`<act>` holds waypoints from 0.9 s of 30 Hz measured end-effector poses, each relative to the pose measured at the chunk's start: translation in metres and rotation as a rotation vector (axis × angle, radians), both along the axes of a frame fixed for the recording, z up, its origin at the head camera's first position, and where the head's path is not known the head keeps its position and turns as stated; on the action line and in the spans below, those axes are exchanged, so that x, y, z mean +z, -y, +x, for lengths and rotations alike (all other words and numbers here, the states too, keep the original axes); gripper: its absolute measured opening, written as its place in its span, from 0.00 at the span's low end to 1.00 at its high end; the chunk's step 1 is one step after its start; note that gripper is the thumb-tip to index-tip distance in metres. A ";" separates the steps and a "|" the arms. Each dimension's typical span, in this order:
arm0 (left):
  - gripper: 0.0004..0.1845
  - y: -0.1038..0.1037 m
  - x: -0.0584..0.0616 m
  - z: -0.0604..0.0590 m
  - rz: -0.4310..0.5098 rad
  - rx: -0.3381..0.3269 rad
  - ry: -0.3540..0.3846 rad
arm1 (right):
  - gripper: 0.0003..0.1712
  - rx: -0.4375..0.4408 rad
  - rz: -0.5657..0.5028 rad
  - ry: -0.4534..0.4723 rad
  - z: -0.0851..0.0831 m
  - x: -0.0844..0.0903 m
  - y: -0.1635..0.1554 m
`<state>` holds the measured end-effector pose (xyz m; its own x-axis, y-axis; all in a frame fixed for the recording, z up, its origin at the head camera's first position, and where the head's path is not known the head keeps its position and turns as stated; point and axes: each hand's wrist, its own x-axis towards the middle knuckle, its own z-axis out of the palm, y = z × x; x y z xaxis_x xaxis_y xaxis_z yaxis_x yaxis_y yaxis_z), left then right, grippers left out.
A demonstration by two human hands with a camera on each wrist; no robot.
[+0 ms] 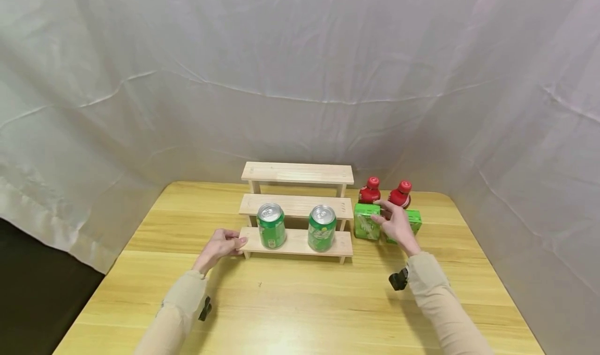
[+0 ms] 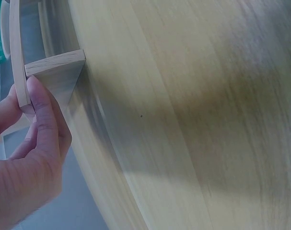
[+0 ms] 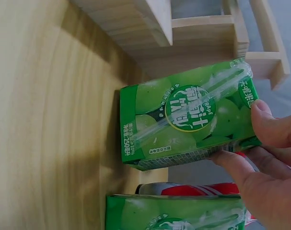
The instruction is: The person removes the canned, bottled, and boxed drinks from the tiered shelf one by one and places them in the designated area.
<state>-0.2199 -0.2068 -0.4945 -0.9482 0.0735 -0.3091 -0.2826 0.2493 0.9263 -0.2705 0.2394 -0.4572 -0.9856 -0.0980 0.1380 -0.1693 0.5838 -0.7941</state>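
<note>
With the left hand [image 1: 224, 244] pinching the wooden rack [image 1: 296, 205] at lower centre, the right hand [image 1: 396, 224] grasps the green juice carton [image 1: 367, 223], right of centre, by its top, where a light, level hold should avoid crushing it or bumping the second carton [image 1: 414, 218].

Cans [image 1: 271, 232] on btm shelf [image 1: 297, 241]; cartons [image 1: 366, 223] R, btls [image 1: 369, 193] behind.
</note>
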 end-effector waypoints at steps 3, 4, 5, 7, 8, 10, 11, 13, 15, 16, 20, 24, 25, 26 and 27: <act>0.30 -0.001 0.001 0.000 0.000 -0.004 -0.008 | 0.23 0.007 -0.003 -0.003 0.001 -0.001 -0.001; 0.30 -0.001 0.001 0.001 -0.001 -0.009 -0.010 | 0.23 0.009 -0.001 -0.005 0.002 -0.001 -0.002; 0.30 -0.002 0.002 0.000 0.000 -0.008 -0.011 | 0.23 0.012 0.001 -0.005 0.003 -0.001 -0.002; 0.30 -0.002 0.002 0.001 0.004 -0.009 -0.013 | 0.23 0.014 0.016 -0.008 0.004 0.000 -0.003; 0.30 -0.002 0.002 0.001 0.001 -0.011 -0.013 | 0.23 0.015 0.028 -0.011 0.004 0.001 -0.004; 0.31 -0.002 0.003 0.001 -0.002 -0.009 -0.008 | 0.24 0.015 0.026 -0.008 0.006 0.001 -0.005; 0.31 -0.001 0.002 0.001 -0.004 -0.009 -0.006 | 0.24 0.011 0.029 -0.008 0.006 0.001 -0.005; 0.31 -0.001 0.003 0.002 -0.006 -0.011 -0.003 | 0.25 -0.002 0.032 -0.006 0.007 0.001 -0.006; 0.31 0.000 0.002 0.002 -0.005 -0.003 0.006 | 0.26 -0.008 0.025 0.004 0.007 0.000 -0.006; 0.31 0.000 0.002 0.002 -0.007 -0.009 0.002 | 0.26 -0.009 0.029 0.007 0.007 -0.001 -0.006; 0.30 -0.001 0.001 0.002 -0.004 0.005 0.008 | 0.28 -0.003 0.034 0.026 0.009 -0.001 -0.006; 0.30 -0.001 0.001 0.002 0.002 0.006 0.007 | 0.29 0.009 0.026 0.048 0.010 0.001 -0.005; 0.30 -0.001 0.001 0.002 0.002 0.014 0.010 | 0.30 0.009 0.022 0.047 0.010 0.002 -0.005; 0.30 -0.001 0.001 0.002 0.000 0.009 0.006 | 0.30 0.011 0.021 0.043 0.011 0.002 -0.005; 0.30 -0.001 0.001 0.002 -0.002 0.005 0.005 | 0.31 0.009 0.012 0.038 0.011 0.002 -0.005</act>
